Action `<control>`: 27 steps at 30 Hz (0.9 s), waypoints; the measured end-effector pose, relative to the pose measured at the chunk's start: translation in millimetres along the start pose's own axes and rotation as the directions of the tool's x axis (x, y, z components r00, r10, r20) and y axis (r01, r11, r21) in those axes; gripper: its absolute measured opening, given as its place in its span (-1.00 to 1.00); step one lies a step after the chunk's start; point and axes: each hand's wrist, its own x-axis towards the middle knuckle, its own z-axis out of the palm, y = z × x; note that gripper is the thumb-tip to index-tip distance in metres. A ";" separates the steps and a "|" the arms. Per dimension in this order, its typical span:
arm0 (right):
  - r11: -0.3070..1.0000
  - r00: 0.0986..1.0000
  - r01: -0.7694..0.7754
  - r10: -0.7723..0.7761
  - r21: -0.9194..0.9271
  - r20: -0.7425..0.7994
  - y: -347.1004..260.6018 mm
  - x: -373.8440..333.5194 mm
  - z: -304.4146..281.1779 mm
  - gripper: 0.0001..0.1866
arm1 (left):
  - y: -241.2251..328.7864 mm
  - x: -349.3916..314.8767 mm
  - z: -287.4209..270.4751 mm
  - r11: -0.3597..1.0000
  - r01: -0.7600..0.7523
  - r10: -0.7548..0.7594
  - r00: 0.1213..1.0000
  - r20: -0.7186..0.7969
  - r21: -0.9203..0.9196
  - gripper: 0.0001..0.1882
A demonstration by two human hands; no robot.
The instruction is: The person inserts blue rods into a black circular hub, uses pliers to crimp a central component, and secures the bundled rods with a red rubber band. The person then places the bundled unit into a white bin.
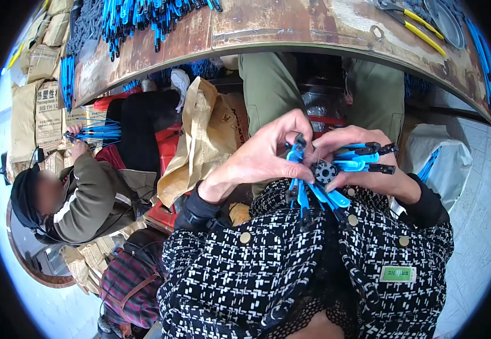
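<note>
In front of my chest I hold a small round black hub with a notched rim (324, 171). Blue strips with black ends (336, 198) fan out around it. My left hand (265, 151) pinches several of the blue strips at the hub's left side, thumb and fingers closed. My right hand (364, 148) is curled round the right side, with its thumb near the hub's lower edge. More blue strips with black ends (361, 158) stick out rightward between its fingers. Part of the hub and the inner strip ends are hidden by my fingers.
On the worn wooden table (279, 25) ahead lie a heap of blue strips (155, 17) and yellow-handled pliers (423, 34). A brown paper sack (200, 141) stands left of my legs, a white sack (440, 152) at right. A co-worker (95, 192) sits at left, holding blue strips.
</note>
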 end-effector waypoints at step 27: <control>0.988 0.781 0.033 0.068 0.151 -0.620 15.2 -1.2 36.5 -0.42 | -1.7 4.5 68.1 0.725 0.042 0.366 0.822 -0.437 0.687 -0.51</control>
